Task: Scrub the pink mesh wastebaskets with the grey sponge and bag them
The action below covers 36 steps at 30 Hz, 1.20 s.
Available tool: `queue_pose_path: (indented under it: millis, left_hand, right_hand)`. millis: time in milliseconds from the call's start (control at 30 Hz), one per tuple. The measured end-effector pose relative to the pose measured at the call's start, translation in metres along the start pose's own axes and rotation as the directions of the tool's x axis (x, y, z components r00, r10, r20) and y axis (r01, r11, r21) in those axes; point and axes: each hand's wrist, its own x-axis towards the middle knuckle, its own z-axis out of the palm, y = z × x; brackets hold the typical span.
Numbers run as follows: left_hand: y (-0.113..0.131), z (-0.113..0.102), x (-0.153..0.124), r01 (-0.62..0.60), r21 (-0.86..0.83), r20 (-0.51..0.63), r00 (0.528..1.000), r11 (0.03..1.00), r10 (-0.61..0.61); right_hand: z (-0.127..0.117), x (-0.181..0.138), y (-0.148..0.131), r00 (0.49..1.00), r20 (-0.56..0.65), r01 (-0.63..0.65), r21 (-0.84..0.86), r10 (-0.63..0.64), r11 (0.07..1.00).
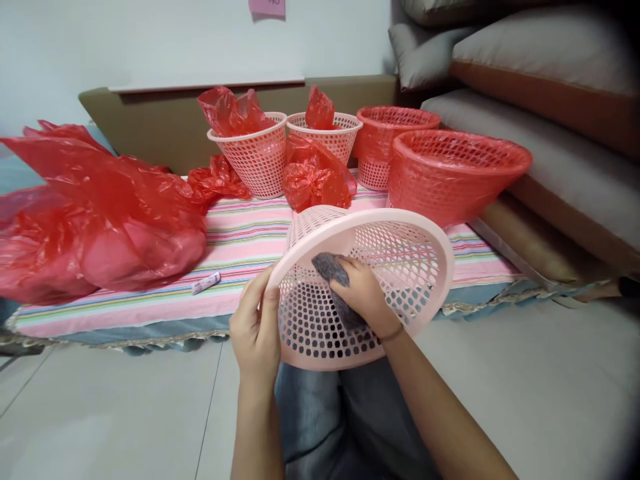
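Note:
A pink plastic basket [445, 267] with a perforated wall lies tilted above my lap, its wide mouth facing me. My left hand [257, 320] grips its rim on the left, thumb on the near side. Inside the mouth, my right hand [364, 293] is closed on a dark grey cloth [345, 310]. The cloth is against or close to the basket's inner side; exact contact is hard to tell. Part of the right hand's fingers is hidden behind the cloth.
A striped sheet [250, 250] covers the low bed. On it stand pink baskets [260, 163] holding red plastic bags, and baskets wrapped in red plastic [450, 180]. A large red bag [135, 233] and a small tube [205, 283] lie left. Cushions [560, 160] are stacked right.

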Motion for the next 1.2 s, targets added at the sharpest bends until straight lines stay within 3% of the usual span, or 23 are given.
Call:
queue_pose_path:
  millis: [100,233,400,600,700,833,1000,1100,1200]
  left_hand:
    - [0.003,-0.001,0.004,-0.016,-0.001,0.077,0.997,1.0,0.016]
    - [-0.008,-0.009,-0.007,0.01,0.009,0.103,0.995,1.0,-0.011]
    - [-0.029,-0.005,-0.046,0.159,-0.061,-0.107,0.98,0.985,-0.165]
    - [-0.045,0.032,-0.086,0.396,-0.159,-0.211,0.881,0.904,-0.423]
    - [-0.052,0.045,-0.085,0.386,-0.168,-0.342,0.84,0.907,-0.421]
    - [-0.056,0.053,-0.076,0.339,-0.139,-0.395,0.843,0.93,-0.366]
    - [-0.054,0.055,-0.074,0.376,-0.136,-0.407,0.822,0.916,-0.398]
    - [-0.054,0.054,-0.075,0.41,-0.166,-0.407,0.8,0.897,-0.441]
    - [-0.055,0.051,-0.075,0.413,-0.178,-0.376,0.81,0.893,-0.449]
  right_hand:
    - [0.023,0.045,-0.004,0.998,0.057,-0.014,-0.007,0.014,1.0]
    - [0.055,0.059,-0.005,0.992,0.122,-0.034,-0.027,0.037,0.999]
    - [0.074,0.056,0.006,0.99,0.125,-0.059,-0.052,0.065,0.997]
    - [0.082,0.071,0.01,0.99,0.116,-0.076,-0.042,0.081,0.996]
    - [0.087,0.08,0.007,0.991,0.118,-0.059,-0.021,0.061,0.998]
    - [0.088,0.085,0.005,0.991,0.126,-0.048,0.015,0.046,0.999]
    - [0.073,0.065,0.002,0.987,0.163,0.005,0.071,-0.017,0.997]
    - [0.057,0.03,-0.002,0.983,0.173,0.042,0.096,-0.058,0.995]
    - [0.042,-0.018,-0.004,0.98,0.184,0.049,0.125,-0.072,0.991]
